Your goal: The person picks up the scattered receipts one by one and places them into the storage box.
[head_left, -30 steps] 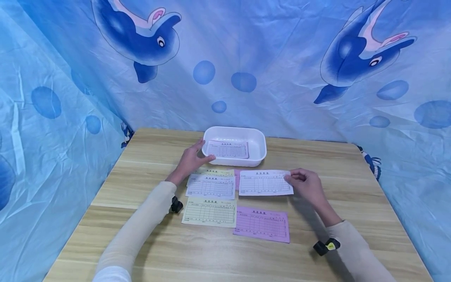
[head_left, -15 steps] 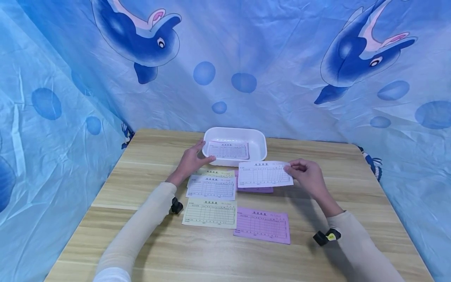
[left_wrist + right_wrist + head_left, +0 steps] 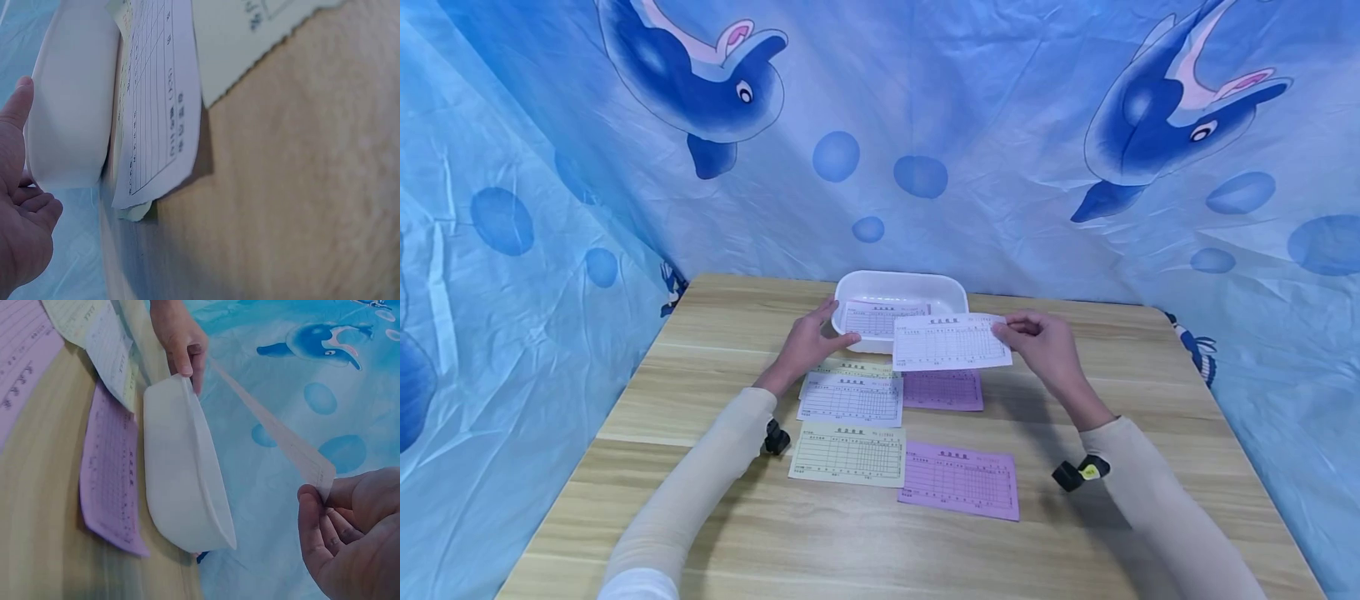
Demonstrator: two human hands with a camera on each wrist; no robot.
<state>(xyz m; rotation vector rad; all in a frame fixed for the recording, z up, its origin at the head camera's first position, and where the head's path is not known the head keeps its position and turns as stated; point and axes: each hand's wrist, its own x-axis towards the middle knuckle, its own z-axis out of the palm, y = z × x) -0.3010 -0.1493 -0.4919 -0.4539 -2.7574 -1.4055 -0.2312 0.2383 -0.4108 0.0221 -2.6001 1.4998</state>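
My right hand (image 3: 1006,331) pinches the right edge of a white printed form (image 3: 951,342) and holds it in the air over the front rim of a white plastic tray (image 3: 951,292). In the right wrist view the form (image 3: 275,434) hangs edge-on from my fingertips (image 3: 312,500) above the tray (image 3: 181,475). My left hand (image 3: 820,329) rests against the tray's left front corner, thumb along the front wall, fingers fairly straight. Another form (image 3: 868,318) lies inside the tray. The left wrist view shows my left hand (image 3: 22,187) beside the tray (image 3: 69,106).
On the wooden table (image 3: 715,350) lie a white form (image 3: 850,400) over a yellow one (image 3: 850,367), a pink form (image 3: 942,390), a yellow form (image 3: 847,454) and a pink form (image 3: 958,481). Blue dolphin cloth (image 3: 1000,125) hangs round the table.
My right hand has lifted the white form off the pink one and carried it up and left, over the tray's front rim. My left hand has stayed at the tray.
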